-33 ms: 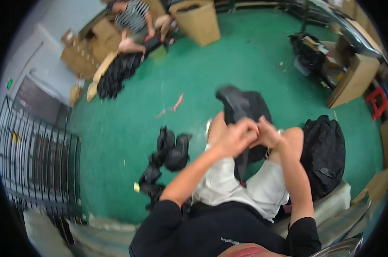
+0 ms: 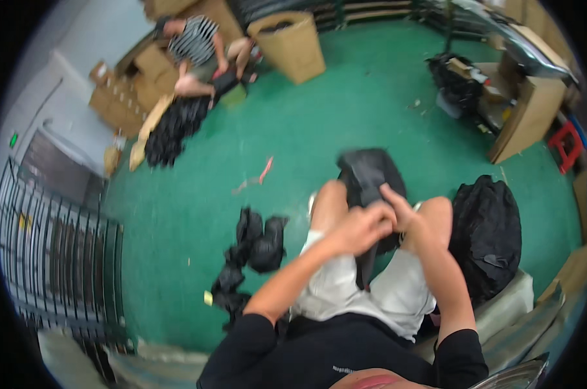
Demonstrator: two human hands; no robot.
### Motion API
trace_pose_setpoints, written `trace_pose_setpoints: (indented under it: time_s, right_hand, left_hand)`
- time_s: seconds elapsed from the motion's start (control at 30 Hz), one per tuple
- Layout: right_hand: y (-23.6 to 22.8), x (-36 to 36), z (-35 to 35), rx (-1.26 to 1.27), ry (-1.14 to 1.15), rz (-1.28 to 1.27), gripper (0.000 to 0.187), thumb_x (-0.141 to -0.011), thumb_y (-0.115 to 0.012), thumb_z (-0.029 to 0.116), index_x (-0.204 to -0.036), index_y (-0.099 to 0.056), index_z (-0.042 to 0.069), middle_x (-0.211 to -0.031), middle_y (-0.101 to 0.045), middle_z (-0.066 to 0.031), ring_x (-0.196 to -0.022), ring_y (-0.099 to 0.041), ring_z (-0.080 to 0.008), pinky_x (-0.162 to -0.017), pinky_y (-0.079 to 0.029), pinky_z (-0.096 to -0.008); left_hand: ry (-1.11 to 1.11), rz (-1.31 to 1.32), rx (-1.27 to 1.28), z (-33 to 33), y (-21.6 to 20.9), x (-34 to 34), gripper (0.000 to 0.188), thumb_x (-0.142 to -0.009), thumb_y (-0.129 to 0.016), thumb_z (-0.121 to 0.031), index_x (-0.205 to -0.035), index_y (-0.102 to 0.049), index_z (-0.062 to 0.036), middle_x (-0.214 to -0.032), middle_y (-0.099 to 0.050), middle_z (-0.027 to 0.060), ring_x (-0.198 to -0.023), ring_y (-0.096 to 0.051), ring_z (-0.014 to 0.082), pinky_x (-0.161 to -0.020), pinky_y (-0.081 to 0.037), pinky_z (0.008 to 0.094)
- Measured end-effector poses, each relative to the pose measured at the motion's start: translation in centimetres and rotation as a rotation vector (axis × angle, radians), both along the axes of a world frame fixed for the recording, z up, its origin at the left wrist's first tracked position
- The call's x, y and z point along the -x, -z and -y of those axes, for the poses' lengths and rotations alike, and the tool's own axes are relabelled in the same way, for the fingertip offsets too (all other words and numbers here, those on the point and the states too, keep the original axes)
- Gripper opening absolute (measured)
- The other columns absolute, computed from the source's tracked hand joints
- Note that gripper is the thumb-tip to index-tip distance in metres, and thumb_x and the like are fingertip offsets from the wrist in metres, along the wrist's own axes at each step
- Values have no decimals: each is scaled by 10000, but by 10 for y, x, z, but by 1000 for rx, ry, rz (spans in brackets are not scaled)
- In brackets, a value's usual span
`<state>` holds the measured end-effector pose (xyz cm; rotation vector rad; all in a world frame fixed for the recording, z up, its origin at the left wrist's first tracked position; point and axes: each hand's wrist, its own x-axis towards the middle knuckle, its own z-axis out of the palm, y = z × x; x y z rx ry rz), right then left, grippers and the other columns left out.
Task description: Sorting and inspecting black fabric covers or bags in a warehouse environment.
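Note:
Between my knees is a black fabric piece (image 2: pixel 372 170), bunched up, its exact kind unclear. A narrow dark strip of it hangs down between my thighs. My left hand (image 2: pixel 366 231) is closed on the fabric with curled fingers, slightly blurred. Touching it, my right hand (image 2: pixel 405 212) grips the same fabric from the right, one finger pointing up along it. The hands cover the part they hold. By my right knee stands a large, full black bag (image 2: pixel 486 233). On the floor to my left lie several crumpled black pieces (image 2: pixel 266 246).
A seated person (image 2: pixel 199 48) in a striped top is at the far left, beside a black heap (image 2: pixel 173 129). A tall carton (image 2: pixel 290 48) stands at the back. To the right are a cardboard sheet (image 2: pixel 527 120) and a red stool (image 2: pixel 565 148). A metal rack (image 2: pixel 60 240) lines the left.
The black fabric's upper end, raised and blurred before, now lies lower and flatter. My hands have shifted slightly downward, and the view has tilted a little.

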<state>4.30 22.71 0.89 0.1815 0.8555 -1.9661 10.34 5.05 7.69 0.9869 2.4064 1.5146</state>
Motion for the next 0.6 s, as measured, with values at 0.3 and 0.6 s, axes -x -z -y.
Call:
trace_pose_setpoints:
  time_s: [0.3, 0.6]
  right_hand:
    - [40, 34, 18, -501, 478, -423, 139, -752, -596, 109, -667, -628, 3, -663, -550, -9, -577, -444, -115, -529, -340, -312]
    - [41, 44, 10, -488, 467, -380, 135, -751, -591, 76, -730, -659, -38, -726, -614, -53, -655, -552, -161, -594, -445, -331]
  left_hand:
    - [254, -322, -637, -37, -158, -91, 518, -998, -458, -401, -1305, -495, 15, -1301, -520, 269, -1226, -499, 415, -977, -431, 463]
    - [-360, 93, -1253, -101, -259, -177, 175, -923, -596, -156, -1050, -663, -55, -1206, -631, 209, -1228, -537, 402, -1086, -360, 533]
